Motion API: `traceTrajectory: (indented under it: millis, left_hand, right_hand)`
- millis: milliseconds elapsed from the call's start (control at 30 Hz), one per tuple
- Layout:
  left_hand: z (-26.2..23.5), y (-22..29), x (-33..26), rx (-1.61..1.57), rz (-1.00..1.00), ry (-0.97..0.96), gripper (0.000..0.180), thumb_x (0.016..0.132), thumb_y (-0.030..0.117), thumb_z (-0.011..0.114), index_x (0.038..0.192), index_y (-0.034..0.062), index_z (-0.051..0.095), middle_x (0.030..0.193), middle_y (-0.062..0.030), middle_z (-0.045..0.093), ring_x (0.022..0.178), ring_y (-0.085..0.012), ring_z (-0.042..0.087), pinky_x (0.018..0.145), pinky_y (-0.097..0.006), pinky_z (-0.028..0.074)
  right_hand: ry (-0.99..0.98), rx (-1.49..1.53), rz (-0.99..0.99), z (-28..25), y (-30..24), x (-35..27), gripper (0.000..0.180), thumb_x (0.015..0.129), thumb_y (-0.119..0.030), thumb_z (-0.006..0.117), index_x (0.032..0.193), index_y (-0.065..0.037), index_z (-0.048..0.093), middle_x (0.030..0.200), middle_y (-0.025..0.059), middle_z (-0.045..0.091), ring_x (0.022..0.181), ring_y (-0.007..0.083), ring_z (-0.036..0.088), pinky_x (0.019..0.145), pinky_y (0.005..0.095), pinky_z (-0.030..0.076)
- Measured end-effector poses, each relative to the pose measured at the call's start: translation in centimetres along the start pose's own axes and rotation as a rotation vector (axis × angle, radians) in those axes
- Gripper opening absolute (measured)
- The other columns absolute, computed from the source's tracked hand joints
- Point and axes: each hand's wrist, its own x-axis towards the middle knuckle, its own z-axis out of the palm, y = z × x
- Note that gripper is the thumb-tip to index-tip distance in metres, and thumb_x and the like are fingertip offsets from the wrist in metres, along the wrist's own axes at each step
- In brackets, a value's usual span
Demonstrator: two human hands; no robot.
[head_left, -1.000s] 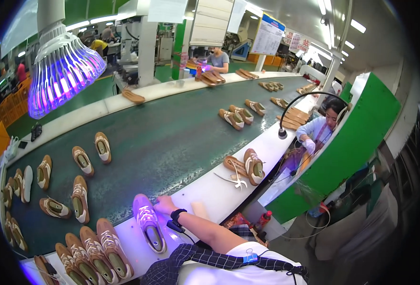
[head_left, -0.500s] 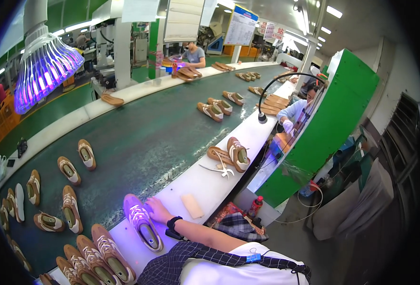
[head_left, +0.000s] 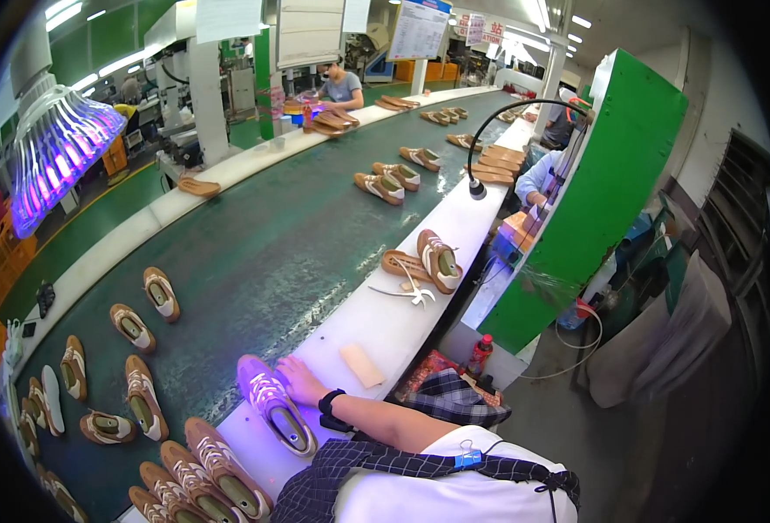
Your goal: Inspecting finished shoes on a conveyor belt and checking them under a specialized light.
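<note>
Fingers [head_left: 291,370] of my right hand [head_left: 302,381] lie spread, resting against the sneaker [head_left: 273,411] on the white ledge [head_left: 385,318] beside the conveyor belt [head_left: 263,253]. Since half a second ago, the hand has kept its place there while my view swung right. I can't see my left hand. No containers show nearby.

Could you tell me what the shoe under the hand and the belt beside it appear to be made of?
The shoe looks like tan suede or leather with white laces and a pale sole, though the violet lamp tints it. The conveyor belt looks like dark green rubbery fabric, matt, with scuffed pale streaks. The left hand rests against the shoe.
</note>
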Motion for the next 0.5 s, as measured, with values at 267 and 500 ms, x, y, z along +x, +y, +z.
traceTrajectory:
  millis: [267,500]
  left_hand:
    - [7.0,1.9,-1.1,-0.188,0.133,0.258,0.05,0.099,0.047,0.036,0.122,0.0051,0.053,0.127,-0.0265,0.051,0.116,-0.0282,0.053,0.108,-0.041,0.032]
    - [17.4,2.1,3.6,-0.494,0.527,1.31,0.025,0.103,0.027,0.037,0.105,0.0099,0.055,0.1,-0.0264,0.066,0.084,-0.016,0.069,0.112,-0.028,0.031]
  right_hand:
    - [0.016,-0.079,-0.055,-1.4,-1.2,-0.5,0.047,0.079,-0.014,0.058,0.123,0.001,0.052,0.135,0.0222,0.045,0.128,0.042,0.039,0.11,0.048,0.031]
    - [0.034,-0.081,-0.056,-2.6,-2.6,-0.5,0.041,0.083,-0.014,0.055,0.12,0.003,0.054,0.134,0.0232,0.047,0.128,0.0426,0.039,0.11,0.0479,0.03]
